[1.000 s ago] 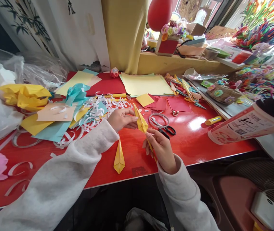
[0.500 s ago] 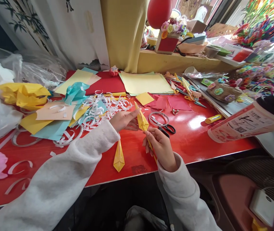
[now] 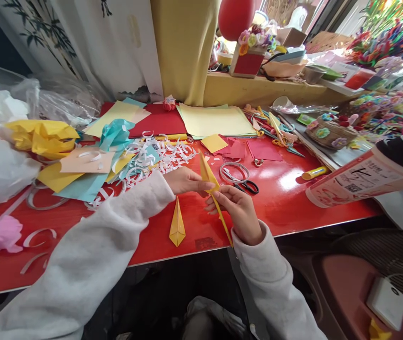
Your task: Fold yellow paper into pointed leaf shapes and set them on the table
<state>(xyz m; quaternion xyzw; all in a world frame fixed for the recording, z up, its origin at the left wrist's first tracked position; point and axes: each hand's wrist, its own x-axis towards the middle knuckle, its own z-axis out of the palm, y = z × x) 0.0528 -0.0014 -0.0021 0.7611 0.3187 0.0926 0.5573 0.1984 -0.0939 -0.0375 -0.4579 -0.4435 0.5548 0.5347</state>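
Observation:
A folded yellow paper piece [image 3: 207, 171] is held up over the red table, with a thin yellow strip slanting down below it. My left hand [image 3: 189, 181] pinches its left edge, thumb and fingers together. My right hand [image 3: 235, 204] grips the lower part between thumb and index finger, close to my left fingertips. Another folded yellow piece [image 3: 177, 224], pointed at the top, lies flat near the table's front edge, below my left hand.
Curled white paper strips [image 3: 166, 156] lie behind my left hand. Black-handled scissors [image 3: 250, 187] and a tape roll [image 3: 234, 173] sit behind my right hand. A large cup [image 3: 360, 177] leans at the right. Crumpled pink paper [image 3: 3, 236] lies left.
My left thumb and fingers have closed on the yellow piece, which has turned more edge-on. The view has shifted slightly.

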